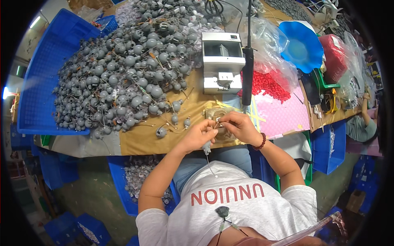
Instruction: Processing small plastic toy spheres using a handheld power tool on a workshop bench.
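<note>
Head view is showing both hands meeting at the desk [143, 141] edge — left hand [200, 135] gripping a grey bulb part [206, 146], right hand [238, 125] pinching a small piece — beside a heaped grey pile [123, 78].

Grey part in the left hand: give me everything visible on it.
The small grey plastic-looking part sits in the grip of the left hand, its lower end poking out below the fist. A thin pale wire trails down from it toward the person's lap. It hangs at the near edge of the brown cardboard-covered table. The right hand pinches something small just above it; finer detail is unclear.
</note>
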The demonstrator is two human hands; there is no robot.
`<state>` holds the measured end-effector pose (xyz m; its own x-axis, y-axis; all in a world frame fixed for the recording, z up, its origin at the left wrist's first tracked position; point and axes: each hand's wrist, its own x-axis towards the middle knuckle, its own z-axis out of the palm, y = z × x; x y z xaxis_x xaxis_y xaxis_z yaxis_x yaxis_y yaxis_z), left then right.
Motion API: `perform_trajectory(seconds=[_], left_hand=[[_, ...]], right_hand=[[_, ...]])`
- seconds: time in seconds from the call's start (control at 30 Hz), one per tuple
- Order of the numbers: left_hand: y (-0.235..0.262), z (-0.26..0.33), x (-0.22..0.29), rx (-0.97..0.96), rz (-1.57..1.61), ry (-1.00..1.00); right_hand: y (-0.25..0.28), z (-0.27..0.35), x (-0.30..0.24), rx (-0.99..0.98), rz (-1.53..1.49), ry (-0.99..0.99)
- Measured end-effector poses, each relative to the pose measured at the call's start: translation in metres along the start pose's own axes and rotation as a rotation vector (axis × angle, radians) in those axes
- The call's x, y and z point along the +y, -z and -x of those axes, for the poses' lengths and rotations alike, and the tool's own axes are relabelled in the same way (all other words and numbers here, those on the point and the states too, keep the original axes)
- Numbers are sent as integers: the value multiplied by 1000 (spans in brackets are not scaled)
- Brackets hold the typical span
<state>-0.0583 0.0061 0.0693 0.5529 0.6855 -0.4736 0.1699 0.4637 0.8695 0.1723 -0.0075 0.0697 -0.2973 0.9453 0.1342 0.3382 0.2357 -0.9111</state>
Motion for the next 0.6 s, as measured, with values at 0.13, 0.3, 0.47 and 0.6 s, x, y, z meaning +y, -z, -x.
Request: perform_trajectory(seconds=[0.13, 0.3, 0.47, 0.6], left_hand=[[-22, -3, -42, 244, -384, -344], [-37, 3, -53, 370, -691, -564], [-37, -3, -58, 360, -786, -597], [-33, -5, -59, 347, -825, -590]], right_hand=[[5, 13, 37, 4, 389, 192], [-9, 13, 49, -66, 597, 310], [-12, 10, 49, -144, 748, 377], [-10, 14, 48, -232, 812, 405]])
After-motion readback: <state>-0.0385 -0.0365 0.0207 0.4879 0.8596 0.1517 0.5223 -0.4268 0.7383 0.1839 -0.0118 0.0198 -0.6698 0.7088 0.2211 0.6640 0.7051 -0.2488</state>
